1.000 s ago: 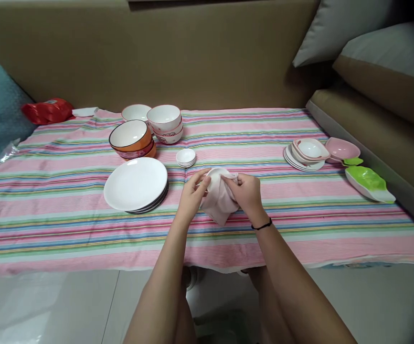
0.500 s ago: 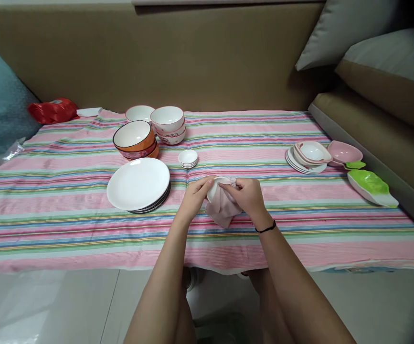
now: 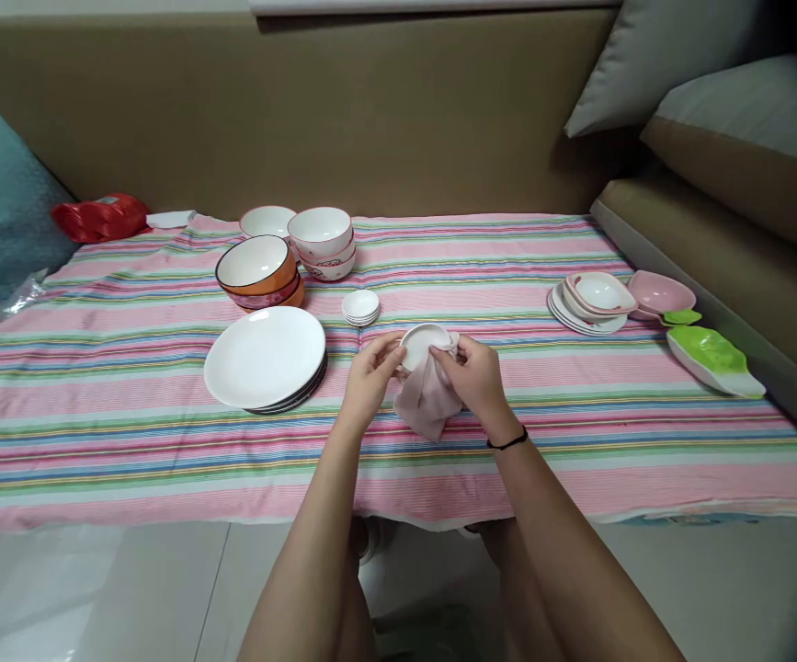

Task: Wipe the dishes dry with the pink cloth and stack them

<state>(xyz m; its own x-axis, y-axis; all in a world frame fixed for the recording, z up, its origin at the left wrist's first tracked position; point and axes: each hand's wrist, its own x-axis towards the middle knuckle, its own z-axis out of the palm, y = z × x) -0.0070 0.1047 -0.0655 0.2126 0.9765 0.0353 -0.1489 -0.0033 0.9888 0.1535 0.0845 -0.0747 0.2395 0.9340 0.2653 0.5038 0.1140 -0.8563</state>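
Between my hands is a small white dish (image 3: 417, 344), its round inner face tipped up toward me. My left hand (image 3: 370, 375) pinches the dish's left rim. With my right hand (image 3: 475, 372) I grip a pinkish-grey cloth (image 3: 428, 406) over the right rim, thumb pressing it onto the inside of the dish. The cloth's loose end hangs down below the dish. A short stack of similar small white dishes (image 3: 360, 306) stands just beyond my left hand. Left of that hand lies a stack of large plates (image 3: 266, 357), a white one on top.
Stacked bowls (image 3: 256, 263) with orange sides and white bowls (image 3: 321, 232) with red rims stand at the back left. To the right are square bowls on small plates (image 3: 586, 317), a pink bowl (image 3: 661, 292) and a green leaf-shaped dish (image 3: 713, 354). A striped cloth (image 3: 164, 460) covers the surface.
The small dish has turned so that more of its inside faces me. My left fingers have shifted along its rim, and my right thumb with the cloth has moved slightly right.
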